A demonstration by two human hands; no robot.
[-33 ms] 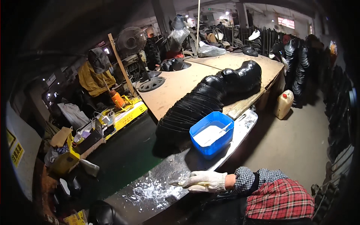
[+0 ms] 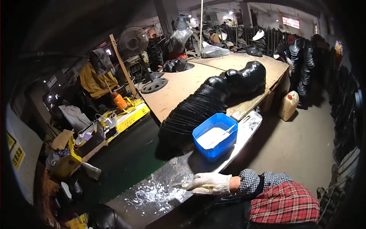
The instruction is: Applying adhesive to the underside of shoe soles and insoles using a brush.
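Observation:
My right hand (image 2: 209, 183), in a white knitted glove, reaches in from the lower right. Its fingers are closed around a slim, pale-handled tool (image 2: 181, 186) with a narrow tip; I cannot make out its exact kind. That tip is at or just above the dark bench board (image 2: 133, 200), beside a patch of white splashes (image 2: 158, 194). Beyond the hand, a blue plastic tub (image 2: 215, 152) holds white liquid, and a pale stick (image 2: 231, 129) leans inside it. A long row of nested glossy black moulded pieces (image 2: 194, 108) lies behind the tub. My left hand is out of sight.
A tan worktable (image 2: 171, 89) stands beyond, bearing a fan (image 2: 133, 41). To the left are a yellow ledge (image 2: 133, 117) and a cluttered yellow box (image 2: 66, 162). A plastic jug (image 2: 288, 107) is on the floor at right. A rounded black piece (image 2: 105, 217) sits at the bottom left.

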